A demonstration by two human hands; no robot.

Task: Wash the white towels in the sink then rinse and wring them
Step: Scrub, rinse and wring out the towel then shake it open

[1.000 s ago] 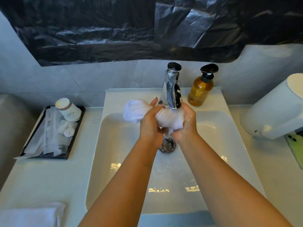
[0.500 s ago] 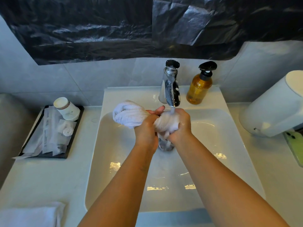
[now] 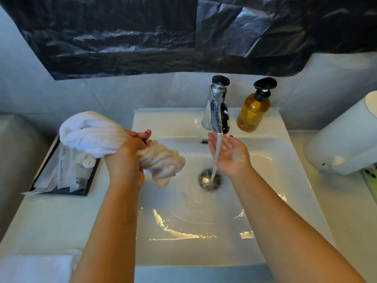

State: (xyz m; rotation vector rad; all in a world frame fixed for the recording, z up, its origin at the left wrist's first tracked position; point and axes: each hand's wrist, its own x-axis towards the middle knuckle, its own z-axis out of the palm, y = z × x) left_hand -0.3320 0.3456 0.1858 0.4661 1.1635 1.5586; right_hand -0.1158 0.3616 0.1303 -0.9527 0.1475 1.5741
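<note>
**Wrung towel leaves the sink, one hand under the tap**

Over the basin's left edge, the left hand (image 3: 124, 160) grips the twisted white towel (image 3: 98, 137) at its middle, both ends bulging free. The right hand (image 3: 230, 154) holds nothing, fingers relaxed, beside the running water (image 3: 216, 158) from the faucet (image 3: 219, 111). Best to keep the towel over the sink (image 3: 183, 231) until dripping stops, then shut the tap before setting it down

A hotel-style bathroom: a white rectangular sink (image 3: 155, 123) set in a pale bench (image 3: 51, 221), a chrome tap (image 3: 219, 117) running, an amber pump bottle (image 3: 253, 113), grey wall tiles (image 3: 122, 94), and a black tray (image 3: 89, 186) of wrapped guest toiletries (image 3: 69, 174).
</note>
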